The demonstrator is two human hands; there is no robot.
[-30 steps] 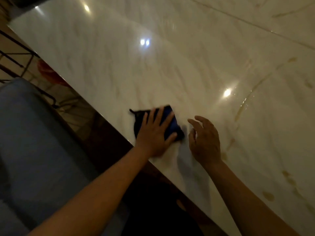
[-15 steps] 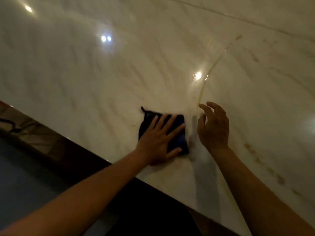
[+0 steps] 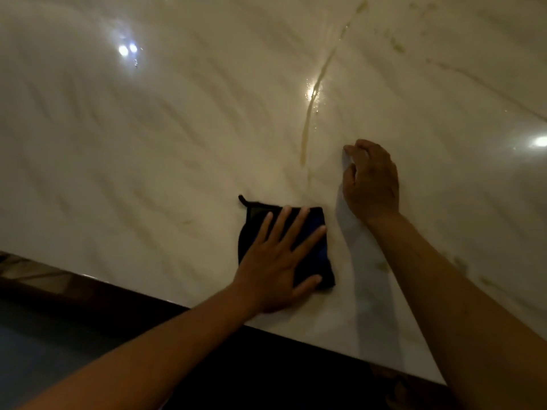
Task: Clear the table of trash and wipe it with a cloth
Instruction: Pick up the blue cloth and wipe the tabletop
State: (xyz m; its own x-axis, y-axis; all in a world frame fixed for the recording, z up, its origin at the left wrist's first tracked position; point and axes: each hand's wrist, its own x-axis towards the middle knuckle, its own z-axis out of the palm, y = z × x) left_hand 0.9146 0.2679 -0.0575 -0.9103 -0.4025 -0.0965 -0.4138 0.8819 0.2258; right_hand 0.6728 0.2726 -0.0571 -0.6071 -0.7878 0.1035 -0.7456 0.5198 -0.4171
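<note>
Gleaming marble table (image 3: 148, 137) bears yellowish streaks (image 3: 309, 113); folded cloth (image 3: 313, 255) near edge.

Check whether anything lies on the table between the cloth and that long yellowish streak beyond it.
Nothing visible does. The dark blue cloth, pressed flat under the left hand, has only bare marble table between it and the yellowish streak. The right hand sits off to the right of that path, not across it.

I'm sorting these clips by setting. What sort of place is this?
Probably an indoor dining or kitchen area, though I can't tell which. A glossy marble-look table mirrors ceiling lights, a yellowish spill streak runs across it, and the left hand presses a dark cloth flat.
</note>
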